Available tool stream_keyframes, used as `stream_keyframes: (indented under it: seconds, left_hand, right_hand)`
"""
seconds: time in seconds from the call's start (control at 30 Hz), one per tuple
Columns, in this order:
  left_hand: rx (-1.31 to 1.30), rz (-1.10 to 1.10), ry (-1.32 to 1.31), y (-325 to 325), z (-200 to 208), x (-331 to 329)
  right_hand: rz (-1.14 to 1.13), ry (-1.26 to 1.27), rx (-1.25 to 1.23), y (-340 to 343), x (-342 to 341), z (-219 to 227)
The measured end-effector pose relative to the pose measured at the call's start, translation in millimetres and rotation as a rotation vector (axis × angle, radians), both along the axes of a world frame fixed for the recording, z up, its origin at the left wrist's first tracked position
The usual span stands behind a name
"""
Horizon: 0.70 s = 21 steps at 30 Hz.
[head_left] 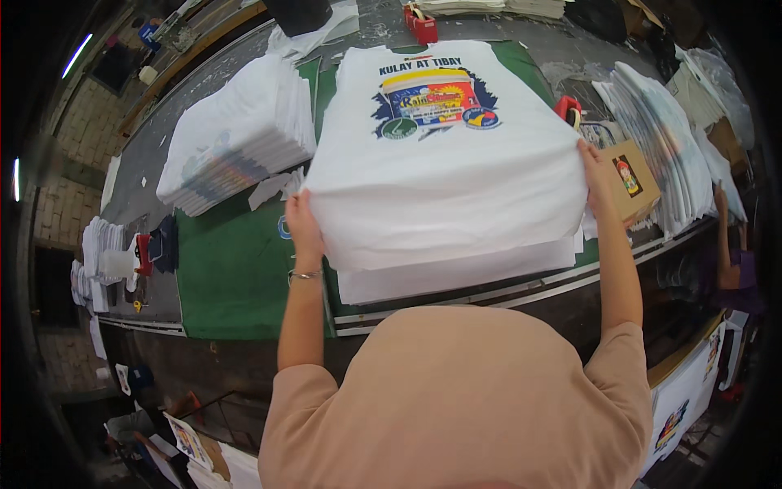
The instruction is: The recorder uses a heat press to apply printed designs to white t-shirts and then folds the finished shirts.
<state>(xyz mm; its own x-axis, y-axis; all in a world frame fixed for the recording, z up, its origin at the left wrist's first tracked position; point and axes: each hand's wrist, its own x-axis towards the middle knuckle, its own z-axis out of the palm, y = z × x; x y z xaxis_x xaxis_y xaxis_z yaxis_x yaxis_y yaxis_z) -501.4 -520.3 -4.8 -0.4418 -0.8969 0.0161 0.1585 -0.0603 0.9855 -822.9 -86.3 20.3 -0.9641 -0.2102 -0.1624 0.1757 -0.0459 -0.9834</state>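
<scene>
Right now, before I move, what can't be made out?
All in the head view:
- White layered stack: number of layers, mostly covered by the white printed cloth shirt.
- Left hand and right hand: undersides of their grips, hidden by the shirt.
- Round black container: cut off by the top edge.
- Distant blue-clothed person: too small, blurred.

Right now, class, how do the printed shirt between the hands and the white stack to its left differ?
The printed shirt lies spread out; the white stack is piled in many layers. The printed shirt shows its colourful design clearly, while the white stack shows only faint, partial prints near its lower edge. Both are mostly white.
</scene>
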Motion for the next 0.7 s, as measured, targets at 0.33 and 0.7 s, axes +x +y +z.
stream_keyframes:
  seconds: [0.33, 0.7]
  left_hand:
    - [-0.028, -0.32, -0.429, 51.2, -58.6, 89.1]
    - [-0.022, -0.482, -0.47, 67.8, -27.9, 135.3]
  right_hand:
    - [0.009, -0.09, 0.325, 72.8, 84.1, -103.5]
    - [0.007, 0.039, 0.346, 111.9, 135.5, -74.7]
